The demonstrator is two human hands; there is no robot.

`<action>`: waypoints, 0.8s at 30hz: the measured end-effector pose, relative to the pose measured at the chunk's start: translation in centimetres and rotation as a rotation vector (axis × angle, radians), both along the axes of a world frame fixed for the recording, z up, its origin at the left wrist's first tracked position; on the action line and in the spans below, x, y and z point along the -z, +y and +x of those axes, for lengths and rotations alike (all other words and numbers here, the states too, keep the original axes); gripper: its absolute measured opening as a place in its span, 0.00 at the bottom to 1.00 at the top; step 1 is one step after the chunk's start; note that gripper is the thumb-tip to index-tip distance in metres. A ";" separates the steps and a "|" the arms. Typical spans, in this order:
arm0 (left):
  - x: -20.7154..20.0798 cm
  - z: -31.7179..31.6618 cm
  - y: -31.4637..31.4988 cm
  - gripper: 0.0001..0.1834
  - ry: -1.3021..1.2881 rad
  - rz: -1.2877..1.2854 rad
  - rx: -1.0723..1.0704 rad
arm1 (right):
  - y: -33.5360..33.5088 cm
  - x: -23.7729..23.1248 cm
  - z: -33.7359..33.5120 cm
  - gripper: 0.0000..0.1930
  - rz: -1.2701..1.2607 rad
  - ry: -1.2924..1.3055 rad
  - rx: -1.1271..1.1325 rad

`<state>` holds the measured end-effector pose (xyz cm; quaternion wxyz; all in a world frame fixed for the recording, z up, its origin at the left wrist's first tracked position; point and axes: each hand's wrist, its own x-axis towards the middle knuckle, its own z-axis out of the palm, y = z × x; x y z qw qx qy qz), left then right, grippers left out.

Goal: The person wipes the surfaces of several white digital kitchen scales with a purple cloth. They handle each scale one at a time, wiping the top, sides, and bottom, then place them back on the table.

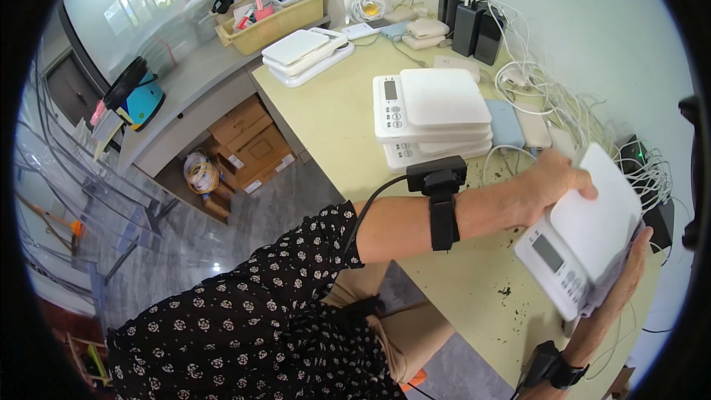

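**Office-like workroom**

White digital scales [596, 204] crowd a pale surface [326, 118]; black power blocks [465, 30] and tangled white cables [527, 87] line its wall-side edge. Off its left edge, a grey desk [204, 68] stands over cardboard boxes [255, 142].

We are holding a white scale [596, 211] just past three o'clock. Our left hand [555, 181] is gripping its edge; our right hand [629, 272] is holding a grey cloth [603, 289] against its side. Stacked scales [448, 100] are sitting toward two o'clock, a yellow basket [281, 32] at eleven.
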<state>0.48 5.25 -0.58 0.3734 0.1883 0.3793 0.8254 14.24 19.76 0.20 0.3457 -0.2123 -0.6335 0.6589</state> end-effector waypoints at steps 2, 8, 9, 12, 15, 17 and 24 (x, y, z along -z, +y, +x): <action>-0.2 -0.8 -0.4 0.20 -0.069 0.042 -0.038 | -1.2 0.0 -0.1 0.33 0.005 -0.003 -0.058; -0.6 -0.6 -1.2 0.21 0.075 0.007 0.076 | -1.6 -0.8 0.1 0.36 0.017 -0.100 0.141; -0.6 -0.3 -1.1 0.21 0.089 0.014 0.112 | -1.1 -1.0 0.2 0.36 0.026 -0.118 0.156; -0.4 0.6 -0.9 0.19 0.095 0.005 0.167 | 0.1 -1.1 0.2 0.37 -0.071 -0.112 0.113; -0.1 0.8 -0.8 0.19 0.095 -0.013 0.185 | 0.7 -1.1 0.2 0.38 0.064 -0.089 0.118; 0.0 1.0 -0.6 0.19 0.130 0.009 0.177 | 0.8 -1.0 0.2 0.38 0.002 -0.103 0.156; -0.4 -0.5 -1.0 0.19 -0.017 -0.025 -0.095 | 1.6 1.2 -0.6 0.35 -0.192 -0.053 -0.139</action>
